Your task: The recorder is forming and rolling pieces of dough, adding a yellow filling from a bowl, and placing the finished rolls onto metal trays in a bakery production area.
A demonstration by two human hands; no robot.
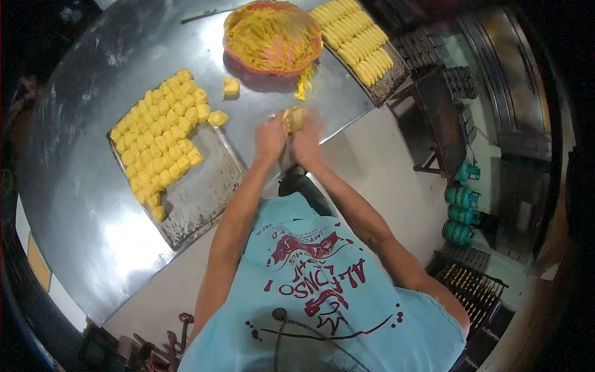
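Observation:
Over the near edge of the steel table, my hands hold a soft yellow dough piece (pixel 292 119) between them. My left hand (pixel 271 137) is closed against its left side. My right hand (pixel 306 137) presses on the other side, its fingers blurred by motion. Beyond them stands a reddish bowl (pixel 228 46) holding a yellow doughy mass (pixel 263 31). One loose dough block (pixel 231 87) lies left of the bowl. Left of my hands, a worn metal tray (pixel 207 164) carries rows of yellow dough pieces (pixel 158 133); another dough lump (pixel 217 118) sits by its far right corner.
Back right, a dark tray (pixel 385 91) bears rows of yellow dough rolls (pixel 353 40). A yellow strip (pixel 303 85) lies below the bowl. The steel table (pixel 74 149) ends just before my body. Green gas cylinders (pixel 460 197) and a rack (pixel 474 282) stand at right.

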